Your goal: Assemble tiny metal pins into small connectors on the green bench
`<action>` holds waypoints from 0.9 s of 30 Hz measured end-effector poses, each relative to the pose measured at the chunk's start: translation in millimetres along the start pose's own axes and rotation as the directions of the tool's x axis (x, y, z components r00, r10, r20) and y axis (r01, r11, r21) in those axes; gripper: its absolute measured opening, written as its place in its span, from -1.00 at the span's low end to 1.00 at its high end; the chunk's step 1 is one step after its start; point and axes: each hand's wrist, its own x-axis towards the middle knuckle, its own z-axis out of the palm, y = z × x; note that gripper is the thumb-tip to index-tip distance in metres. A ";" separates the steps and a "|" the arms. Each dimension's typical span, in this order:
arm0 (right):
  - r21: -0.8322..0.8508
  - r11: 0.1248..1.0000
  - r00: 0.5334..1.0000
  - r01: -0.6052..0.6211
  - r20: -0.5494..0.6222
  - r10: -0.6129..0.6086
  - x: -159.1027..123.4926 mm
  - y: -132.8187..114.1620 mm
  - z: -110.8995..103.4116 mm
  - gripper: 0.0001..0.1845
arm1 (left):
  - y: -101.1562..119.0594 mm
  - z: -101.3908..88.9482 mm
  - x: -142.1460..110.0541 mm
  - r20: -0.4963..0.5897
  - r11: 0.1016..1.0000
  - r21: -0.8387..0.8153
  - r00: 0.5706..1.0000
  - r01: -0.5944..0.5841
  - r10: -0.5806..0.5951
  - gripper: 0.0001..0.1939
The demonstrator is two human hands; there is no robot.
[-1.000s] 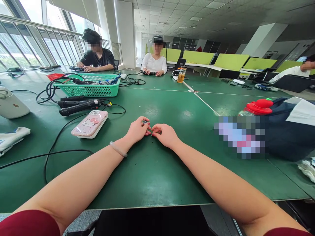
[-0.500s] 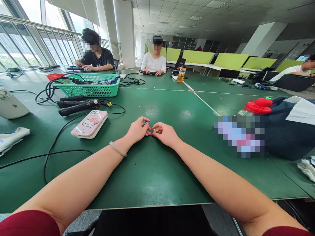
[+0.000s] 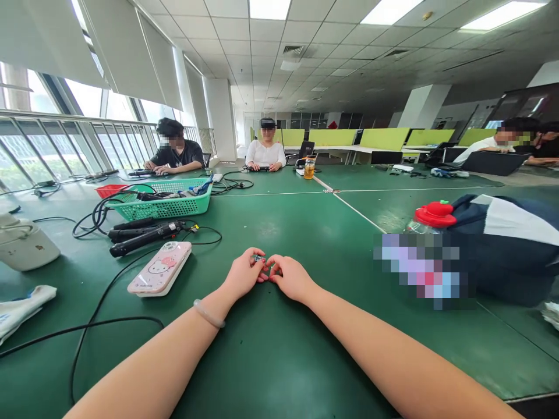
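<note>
Just above the green table (image 3: 279,349), my left hand (image 3: 244,273) is closed in a pinch around a small dark piece (image 3: 259,258) with light specks. Its kind is too small to tell. A pale bracelet (image 3: 208,314) circles my left wrist. My right hand (image 3: 292,278) is close beside it, thumb and fingers bent together at the same spot. Whatever the right fingertips hold, if anything, is hidden or too tiny to name. Left of my hands lies a pink phone-shaped case (image 3: 161,269) with a cartoon cat on it.
A green basket (image 3: 203,205) and several black handheld devices (image 3: 146,238) with cables lie at the left. At the right are a red-lidded bottle (image 3: 435,214) and a dark bag (image 3: 510,262). Across the table sit two people, one in white (image 3: 265,153), one in black (image 3: 179,154).
My view has tilted up, so the table and hands sit lower and more ceiling shows. My hands stay together with slight finger movement.
</note>
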 end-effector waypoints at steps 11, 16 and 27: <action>-0.144 0.978 0.989 0.151 0.014 -0.150 -5.7 -0.4 0.6 -0.64 | -5.4 -4.9 2.3 0.001 0.976 0.192 0.994 -0.104 0.105 -0.80; -0.113 0.989 0.994 0.100 -0.038 -0.105 -4.3 1.6 -3.5 -0.66 | -5.4 -7.4 1.6 0.001 0.936 0.320 0.988 -0.147 0.154 -0.78; -0.007 0.988 0.972 0.156 -0.178 -0.155 -2.9 -5.0 -8.3 -0.73 | -3.6 -4.3 -1.3 0.097 0.929 0.308 0.978 -0.207 0.186 -0.77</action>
